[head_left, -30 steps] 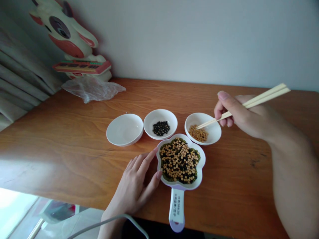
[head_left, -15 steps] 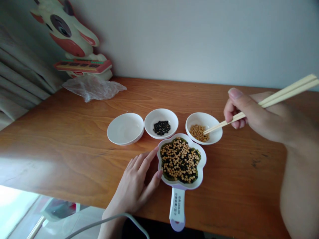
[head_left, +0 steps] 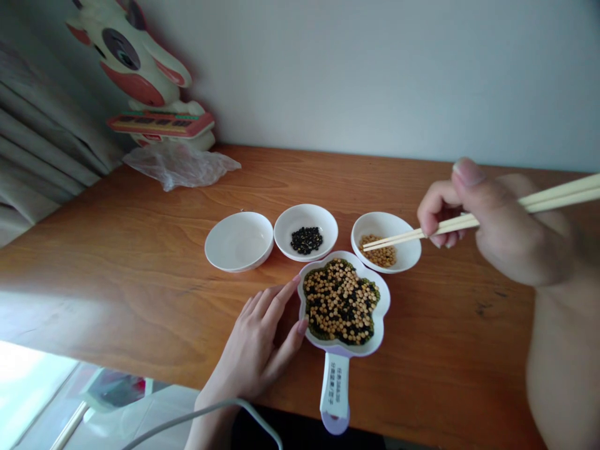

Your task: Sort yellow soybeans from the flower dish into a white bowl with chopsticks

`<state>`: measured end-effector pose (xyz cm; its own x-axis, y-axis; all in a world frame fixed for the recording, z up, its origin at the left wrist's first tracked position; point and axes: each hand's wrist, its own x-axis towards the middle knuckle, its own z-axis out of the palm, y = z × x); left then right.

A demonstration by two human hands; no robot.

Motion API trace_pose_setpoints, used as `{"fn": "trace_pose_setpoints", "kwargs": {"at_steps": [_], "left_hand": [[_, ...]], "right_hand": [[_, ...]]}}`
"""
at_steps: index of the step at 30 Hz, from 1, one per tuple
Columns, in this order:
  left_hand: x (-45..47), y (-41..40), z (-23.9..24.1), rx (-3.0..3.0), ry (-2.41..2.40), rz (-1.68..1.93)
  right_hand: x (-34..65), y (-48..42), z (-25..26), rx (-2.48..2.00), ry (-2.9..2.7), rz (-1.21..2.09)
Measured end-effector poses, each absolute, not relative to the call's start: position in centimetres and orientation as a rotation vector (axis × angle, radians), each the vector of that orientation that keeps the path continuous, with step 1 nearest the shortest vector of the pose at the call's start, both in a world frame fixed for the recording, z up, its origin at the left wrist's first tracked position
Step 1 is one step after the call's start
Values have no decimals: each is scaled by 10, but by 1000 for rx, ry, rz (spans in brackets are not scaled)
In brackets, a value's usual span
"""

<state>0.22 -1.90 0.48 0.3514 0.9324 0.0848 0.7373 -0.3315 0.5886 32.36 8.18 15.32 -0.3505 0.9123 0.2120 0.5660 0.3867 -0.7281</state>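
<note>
My right hand [head_left: 497,219] is closed around a pair of wooden chopsticks [head_left: 398,237]; their tips hover over the right white dish [head_left: 407,247], which holds yellow beans [head_left: 380,253]. My left hand [head_left: 255,347] lies flat on the table, fingers spread, its thumb and forefinger touching the left rim of a flower-shaped dish [head_left: 382,306] with a handle. That dish is full of mixed yellow, black and green beans [head_left: 340,303]. The middle white dish [head_left: 323,219] holds black beans [head_left: 306,239]. The left white dish [head_left: 239,240] has nothing in it.
The wooden table [head_left: 140,262] runs to a pale wall at the back. A crumpled clear plastic bag [head_left: 180,165] and a white-and-red toy with a small keyboard [head_left: 150,81] stand at the back left. Curtains [head_left: 42,144] hang at the left. A grey cable [head_left: 210,412] crosses below the table's front edge.
My right hand has drawn back to the right and lifted, and the chopsticks now lie flatter with their tips above the yellow beans. The left hand stays at the flower dish.
</note>
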Motion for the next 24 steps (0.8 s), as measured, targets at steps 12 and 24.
{"fn": "trace_pose_setpoints", "kwargs": {"at_steps": [12, 24], "left_hand": [[2, -19, 5, 2171, 1450, 593], [2, -19, 4, 2153, 1439, 584]], "right_hand": [[300, 80, 135, -1138, -2285, 1090], [294, 80, 128, -1153, -2273, 1101]]}}
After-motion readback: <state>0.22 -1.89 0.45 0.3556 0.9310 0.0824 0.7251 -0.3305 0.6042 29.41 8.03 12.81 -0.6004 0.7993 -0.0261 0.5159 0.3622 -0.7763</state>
